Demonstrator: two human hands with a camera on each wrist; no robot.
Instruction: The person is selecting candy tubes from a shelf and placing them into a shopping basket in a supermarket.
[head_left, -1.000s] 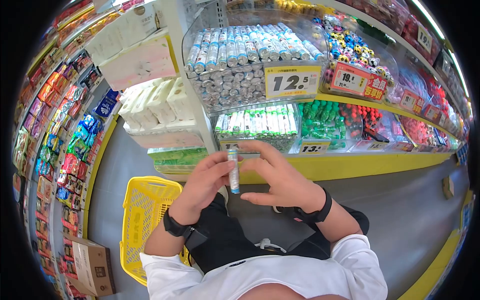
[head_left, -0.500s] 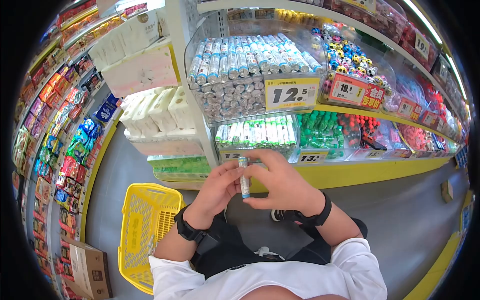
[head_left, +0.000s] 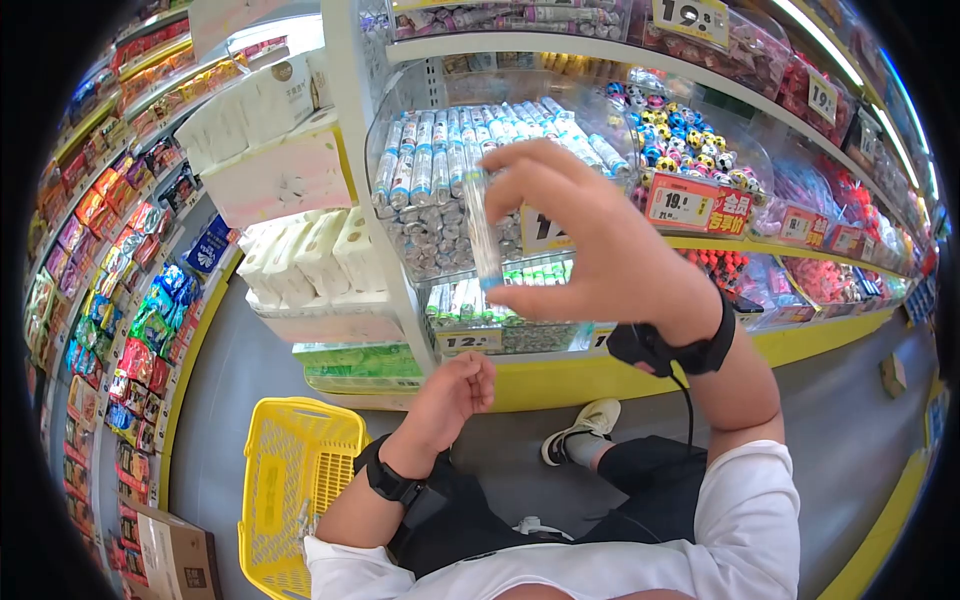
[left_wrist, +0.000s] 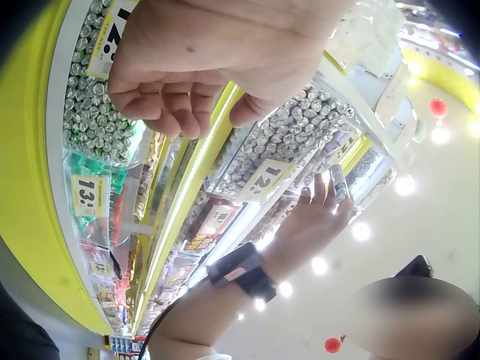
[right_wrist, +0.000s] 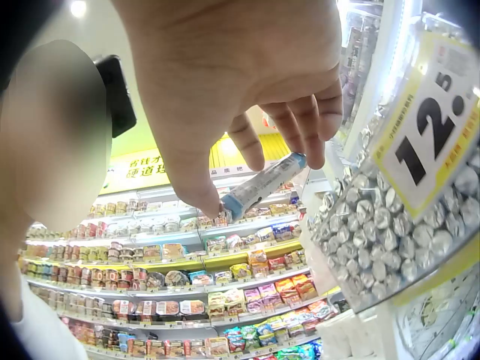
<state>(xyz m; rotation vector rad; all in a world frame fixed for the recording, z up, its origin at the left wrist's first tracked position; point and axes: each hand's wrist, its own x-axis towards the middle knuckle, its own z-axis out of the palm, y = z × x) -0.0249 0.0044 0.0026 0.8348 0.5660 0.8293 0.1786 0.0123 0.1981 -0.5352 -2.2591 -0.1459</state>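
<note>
My right hand pinches a slim candy roll end to end between thumb and fingertips. The roll has a clear, silvery wrapper with blue ends, and in the right wrist view the pale candy roll slants between thumb and fingers. In the head view it overlaps a clear bin heaped with similar blue-ended rolls. My left hand is lower, in front of the bottom shelf, its fingers loosely curled around nothing. The left wrist view shows the same left hand holding nothing.
A yellow shopping basket stands on the floor to the left. Below the bin are green-ended rolls, and to its right soccer-ball sweets. Tissue packs fill a rack beside it. A cardboard box lies at lower left.
Both hands were together at the roll; the left has let go and dropped lower. My right hand has carried the roll up and forward toward the bin.
</note>
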